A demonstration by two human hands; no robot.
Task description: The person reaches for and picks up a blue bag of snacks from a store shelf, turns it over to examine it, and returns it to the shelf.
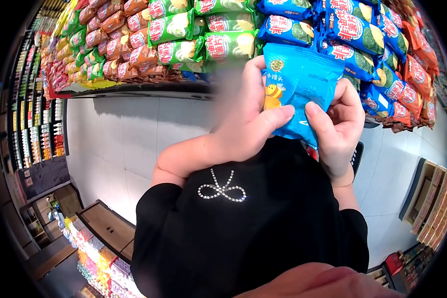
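Observation:
A light-blue snack packet (308,79) with a cartoon bee and printed characters is held up in front of my chest, between both hands. My left hand (253,111) grips its left edge, thumb across the front; part of this hand and wrist is blurred. On the packet's lower right, my right hand (337,124) pinches with the thumb in front and curled fingers behind. Just beyond the packet lie piled dark-blue snack bags (352,30). Green snack bags (176,27) are stacked to their left.
The heaped display also holds brown bags (116,44) and orange bags (417,74). Shelves of bottles (37,124) line the left side. Another candy display (99,253) stands at lower left, and stacked boxes (437,198) at right. Pale floor tiles (109,134) lie below.

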